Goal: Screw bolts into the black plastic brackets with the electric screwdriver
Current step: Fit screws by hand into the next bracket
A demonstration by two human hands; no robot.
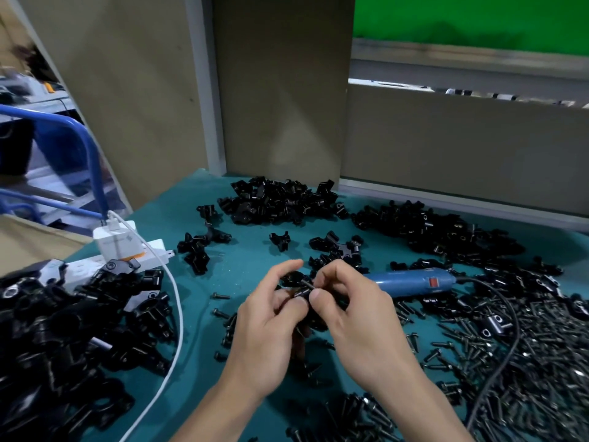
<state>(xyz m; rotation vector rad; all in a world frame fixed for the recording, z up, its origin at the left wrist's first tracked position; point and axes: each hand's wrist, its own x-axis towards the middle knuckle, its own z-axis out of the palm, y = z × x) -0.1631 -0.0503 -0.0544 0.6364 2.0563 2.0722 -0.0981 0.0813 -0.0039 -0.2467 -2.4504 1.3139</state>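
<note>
Over the middle of the teal table, my left hand (271, 317) grips a small black plastic bracket (294, 279). My right hand (347, 311) pinches a dark bolt (306, 284) with thumb and fingers at that bracket. Most of the bracket is hidden by my fingers. The blue electric screwdriver (411, 282) lies on the table just right of my right hand, held by neither hand, its dark cord (506, 339) trailing right and toward me.
Heaps of black brackets (280, 199) (430, 228) lie at the back; larger black parts (73, 323) pile at the left. Loose bolts (510, 362) cover the right and near side. A white power strip with charger (118, 240) and white cable (173, 298) sit left. Cardboard walls stand behind.
</note>
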